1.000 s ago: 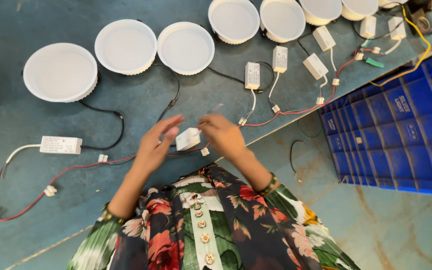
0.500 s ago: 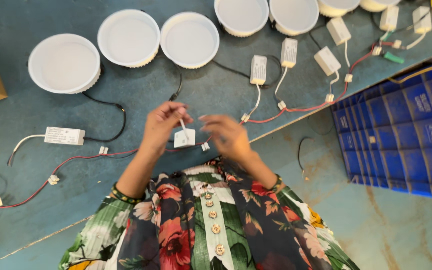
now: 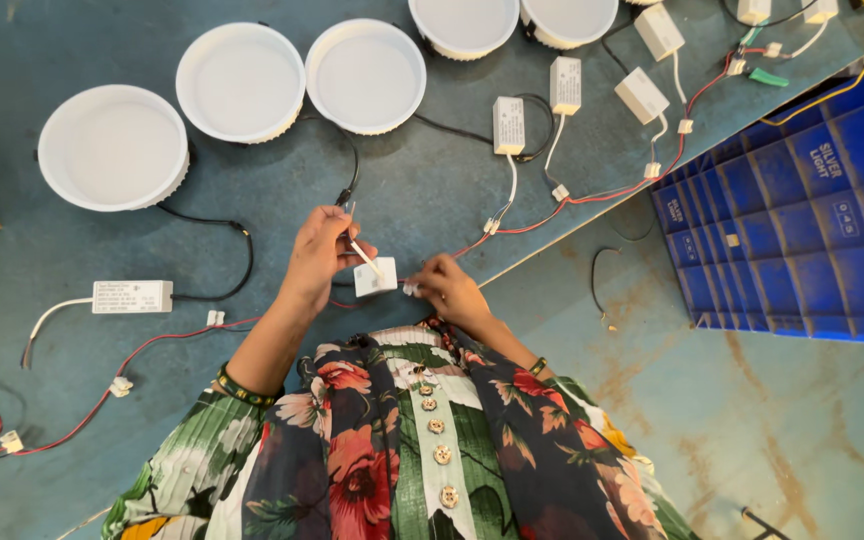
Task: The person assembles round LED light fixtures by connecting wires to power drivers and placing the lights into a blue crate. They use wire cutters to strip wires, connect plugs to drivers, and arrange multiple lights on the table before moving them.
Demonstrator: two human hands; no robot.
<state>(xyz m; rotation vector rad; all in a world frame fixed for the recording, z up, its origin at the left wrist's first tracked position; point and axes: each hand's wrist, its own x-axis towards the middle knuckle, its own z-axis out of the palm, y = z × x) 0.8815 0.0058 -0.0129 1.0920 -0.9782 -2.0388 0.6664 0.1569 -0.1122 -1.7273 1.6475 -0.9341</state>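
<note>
- Holding a small white driver box (image 3: 374, 277) just above the near edge of the blue-green workbench (image 3: 422, 190), the left hand (image 3: 320, 252) pinches the box's thin white lead (image 3: 360, 255) between thumb and fingertips.
- The right hand (image 3: 444, 287) sits just beside the box on its other side, fingers closed on a small white connector (image 3: 410, 289) that touches the box's end; a red wire (image 3: 512, 228) runs from there up along the bench's slanted edge.
- The two hands are close together, with only the box between them.
- Three round white lamp housings (image 3: 242, 82) lie face-up in a row toward the bench's far left edge, and two more are cut off at the far edge.
- Other white driver boxes (image 3: 509, 125) lie near the slanted right edge, joined by black and white leads.
- One longer white driver (image 3: 132, 296) rests near the left part of the near edge, beside red wiring with white clips.
- A blue plastic crate (image 3: 802, 210) stands on the floor, off the bench's right corner.
</note>
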